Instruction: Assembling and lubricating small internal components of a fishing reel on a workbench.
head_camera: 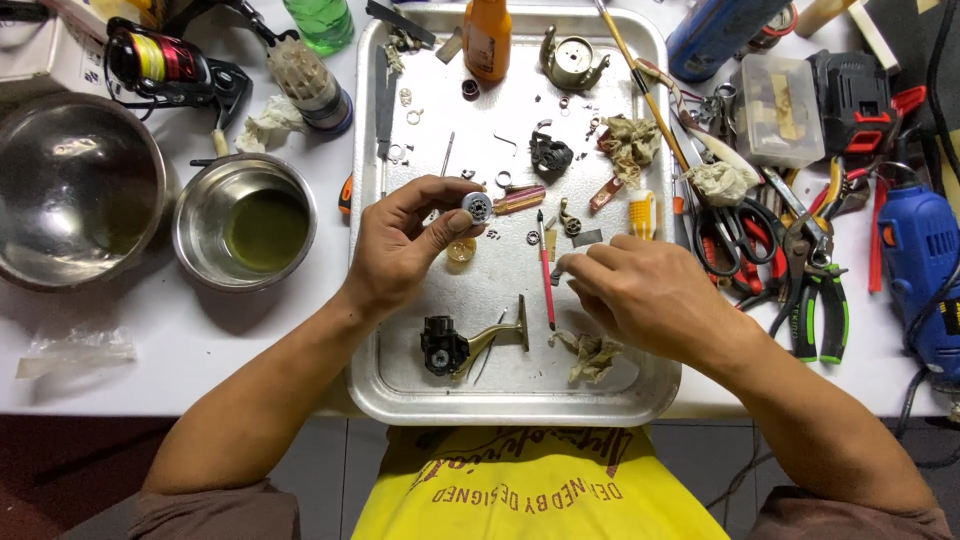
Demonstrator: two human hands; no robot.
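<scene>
My left hand (405, 245) is raised over the metal tray (400, 400) and pinches a small round silver metal part (477, 207) between thumb and fingers. My right hand (640, 290) rests low on the tray's right half, fingers curled down at a small grey piece (565, 265); whether it grips the piece I cannot tell. Between the hands lies a thin red tool (546, 270). A black reel part with a brass-coloured arm (465, 345) lies near the tray's front. Small rings, springs and screws are scattered across the tray.
Two steel bowls (245, 220) (75, 185) stand left of the tray, the nearer holding yellowish liquid. A fishing reel (165, 60) sits at far left. Scissors (725, 235), pliers (815, 290) and a blue power tool (920, 260) crowd the right. An orange bottle (487, 38) stands on the tray's far end.
</scene>
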